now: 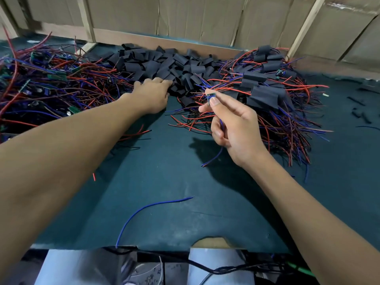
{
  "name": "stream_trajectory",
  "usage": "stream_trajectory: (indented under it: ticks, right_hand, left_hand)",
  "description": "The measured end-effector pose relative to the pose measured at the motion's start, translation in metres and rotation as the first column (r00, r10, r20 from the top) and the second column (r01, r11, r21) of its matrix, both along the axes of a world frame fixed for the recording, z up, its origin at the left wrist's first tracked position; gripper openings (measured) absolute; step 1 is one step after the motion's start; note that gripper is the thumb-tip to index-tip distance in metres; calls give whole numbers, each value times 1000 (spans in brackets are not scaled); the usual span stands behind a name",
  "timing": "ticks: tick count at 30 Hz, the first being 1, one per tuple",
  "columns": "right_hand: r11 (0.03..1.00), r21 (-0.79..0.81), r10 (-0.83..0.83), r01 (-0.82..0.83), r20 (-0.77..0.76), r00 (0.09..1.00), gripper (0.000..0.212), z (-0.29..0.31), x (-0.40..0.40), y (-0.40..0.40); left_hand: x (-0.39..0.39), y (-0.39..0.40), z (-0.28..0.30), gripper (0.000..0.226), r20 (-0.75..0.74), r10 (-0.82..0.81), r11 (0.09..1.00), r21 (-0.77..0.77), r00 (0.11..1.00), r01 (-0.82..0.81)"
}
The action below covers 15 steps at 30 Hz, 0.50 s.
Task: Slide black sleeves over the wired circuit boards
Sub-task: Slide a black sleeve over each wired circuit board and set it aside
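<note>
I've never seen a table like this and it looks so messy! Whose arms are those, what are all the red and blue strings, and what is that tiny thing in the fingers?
Those arms belong to a person wearing a camera on their head, so you see what they see, looking down at a dark green table. The strings are thin wires joined to little circuit boards. A heap of bare ones lies far left. In the middle at the back is a pile of black sleeves, short soft tubes. Boards already covered lie on the right. The right hand pinches one small circuit board, its wires hanging below. The left hand reaches into the sleeves; its fingertips are hidden. A loose blue wire lies nearer.
</note>
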State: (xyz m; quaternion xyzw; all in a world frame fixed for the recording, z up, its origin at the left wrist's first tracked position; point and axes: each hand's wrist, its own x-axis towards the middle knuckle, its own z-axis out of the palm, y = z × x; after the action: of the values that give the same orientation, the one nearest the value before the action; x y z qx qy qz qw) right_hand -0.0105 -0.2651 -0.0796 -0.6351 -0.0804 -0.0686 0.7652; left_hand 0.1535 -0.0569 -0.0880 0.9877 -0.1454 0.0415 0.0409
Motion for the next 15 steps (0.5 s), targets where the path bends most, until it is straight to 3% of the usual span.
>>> stream_trajectory:
  ticks: [3, 6, 9, 11, 15]
  right_hand:
    - [1000, -14, 14, -14, -21, 1000, 25, 0, 0, 0]
    - [1000, -17, 16, -17, -33, 999, 25, 0, 0, 1]
    - [1000, 4, 3, -2, -41, 999, 23, 2, 0, 1]
    - [1000, 20, -4, 5, -52, 999, 22, 3, 0, 1]
    - [1000, 11, 22, -21, -49, 999, 19, 3, 0, 3]
  left_hand:
    - [6, 0, 10, 49, 23, -14, 999, 43, 1000, 13]
    - [7, 1, 21, 52, -50, -55, 988, 139, 997, 61]
    - [-7, 6, 32, 52, -98, -106, 985, 127, 989, 118]
    - [-25, 11, 36, 50, -16, -117, 989, 88, 993, 118]
    - [-73, 18, 27, 45, 231, -127, 978, -131, 965, 160]
